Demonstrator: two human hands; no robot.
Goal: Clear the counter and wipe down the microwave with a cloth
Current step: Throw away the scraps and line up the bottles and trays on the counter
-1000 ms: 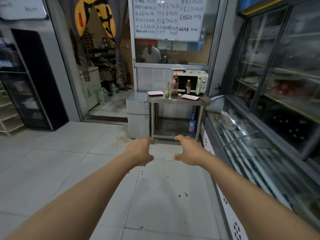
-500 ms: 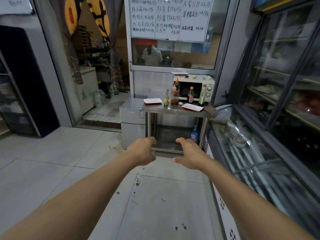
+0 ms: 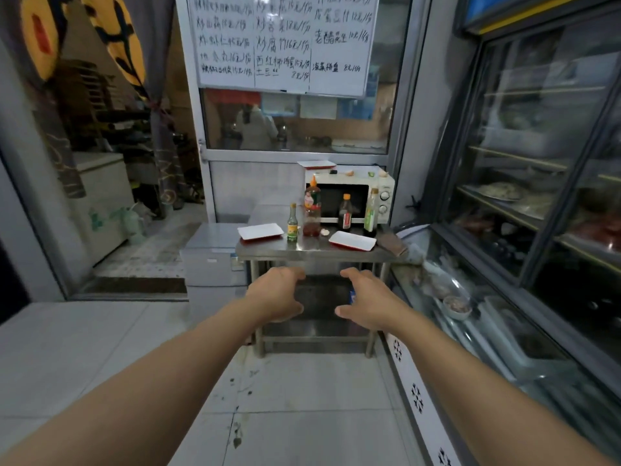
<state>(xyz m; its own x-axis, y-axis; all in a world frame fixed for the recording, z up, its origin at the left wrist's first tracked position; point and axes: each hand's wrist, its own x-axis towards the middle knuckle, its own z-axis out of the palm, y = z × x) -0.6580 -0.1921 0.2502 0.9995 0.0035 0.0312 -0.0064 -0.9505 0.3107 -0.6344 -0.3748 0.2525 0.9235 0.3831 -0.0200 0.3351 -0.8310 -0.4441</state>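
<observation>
Ahead, white microwave (image 3: 349,196) behind 4 bottles; left hand (image 3: 274,294), right hand (image 3: 368,299) fingers loose, empty.

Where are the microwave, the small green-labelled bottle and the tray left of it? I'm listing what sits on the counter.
microwave (image 3: 346,196): head view, on its dark door window.
small green-labelled bottle (image 3: 292,227): head view, on its label.
left tray (image 3: 260,231): head view, on its white inner face.
</observation>
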